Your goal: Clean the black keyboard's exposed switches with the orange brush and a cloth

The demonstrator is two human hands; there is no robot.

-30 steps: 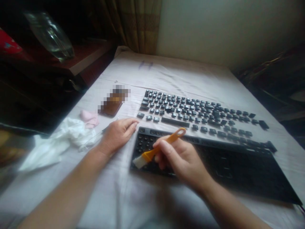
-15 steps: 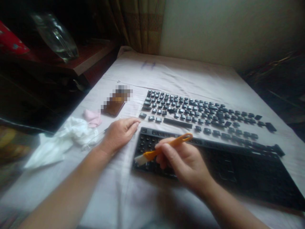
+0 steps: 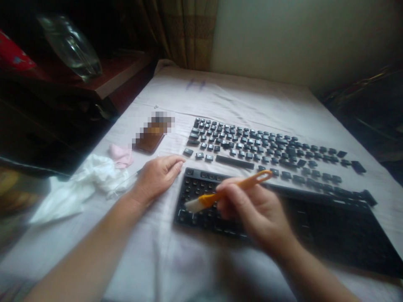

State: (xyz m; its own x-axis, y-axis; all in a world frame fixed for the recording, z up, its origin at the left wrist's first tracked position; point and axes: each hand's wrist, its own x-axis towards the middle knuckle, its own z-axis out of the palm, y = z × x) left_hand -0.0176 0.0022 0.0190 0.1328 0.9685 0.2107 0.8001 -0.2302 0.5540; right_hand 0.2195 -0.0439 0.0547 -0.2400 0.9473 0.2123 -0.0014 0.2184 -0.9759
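A brush (image 3: 217,195) with an orange looped handle and pale bristles is pinched in my right hand (image 3: 252,209). Its bristles are over the left part of the black keyboard (image 3: 333,239), whose keycaps are off there, baring the sockets. My right hand hides part of the keyboard's middle. Just left of the keyboard, my left hand (image 3: 159,176) rests on the cloth, its fingers drawn together; what they hold, if anything, is hidden. Beyond the keyboard, loose black keycaps (image 3: 252,144) lie in rows, with the long space bar (image 3: 234,162) among them.
White crumpled tissue (image 3: 97,174) and a pink cloth (image 3: 121,156) lie beside my left hand. A partly blurred phone (image 3: 147,142) is behind them. At the upper left a glass vessel (image 3: 72,52) stands on a wooden cabinet (image 3: 122,71). Pale fabric (image 3: 252,96) covers the surface.
My right hand has moved the brush to the right and slightly up, away from the keyboard's left edge. My left hand stays in place.
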